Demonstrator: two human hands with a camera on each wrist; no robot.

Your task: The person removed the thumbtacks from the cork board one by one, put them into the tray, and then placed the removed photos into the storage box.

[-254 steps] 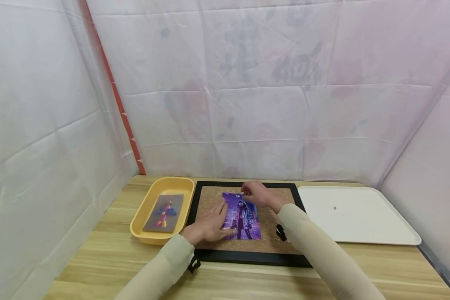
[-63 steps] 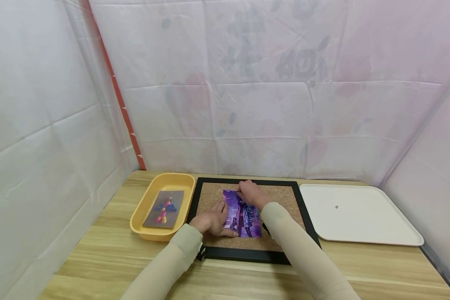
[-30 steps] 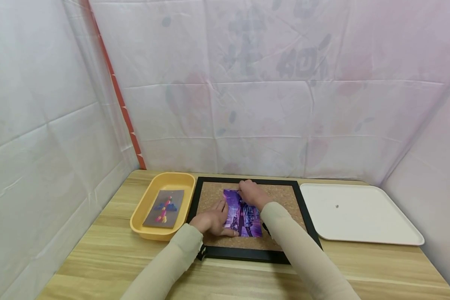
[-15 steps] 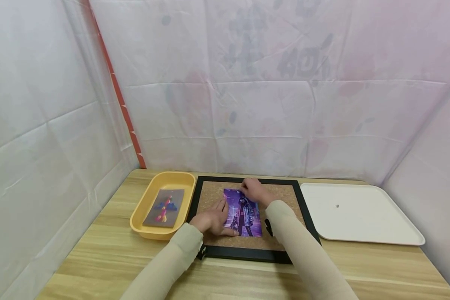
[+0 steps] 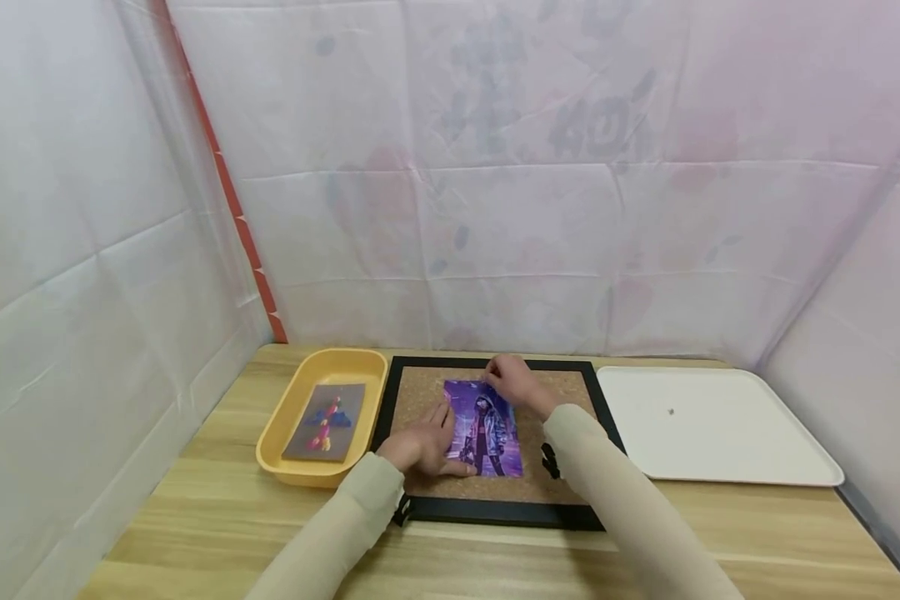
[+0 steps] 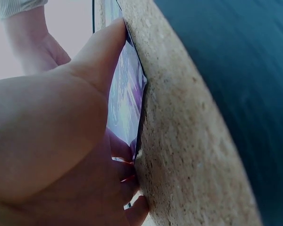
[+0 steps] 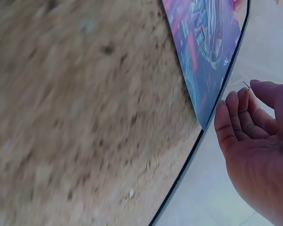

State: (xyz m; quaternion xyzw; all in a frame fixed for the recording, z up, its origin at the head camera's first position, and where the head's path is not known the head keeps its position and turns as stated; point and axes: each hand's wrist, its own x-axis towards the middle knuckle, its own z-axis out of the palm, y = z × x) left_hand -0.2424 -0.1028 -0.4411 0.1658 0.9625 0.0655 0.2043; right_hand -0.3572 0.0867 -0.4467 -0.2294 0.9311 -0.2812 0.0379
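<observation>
Since a second ago, your right hand (image 5: pixel 518 386) has shifted right and slightly up, uncovering the hooded head on the purple print (image 5: pixel 487 442) at mid-frame. Your right sleeve (image 5: pixel 615 479) has swung rightward, and more of its black strap (image 5: pixel 549 461) shows at lower right of centre.

The place looked like a small screened-off work booth, set up for tabletop tasks. Creased white sheeting (image 5: pixel 510 225) walled in the back and both sides of a wood-grain table (image 5: pixel 187 517), and a red strip (image 5: pixel 228 185) ran down the left corner. Faint characters (too blurred to read) marked the back sheet. A yellow tray (image 5: pixel 300 475), a framed corkboard (image 5: pixel 502 512) and a white tray (image 5: pixel 742 417) sat in a row.
</observation>
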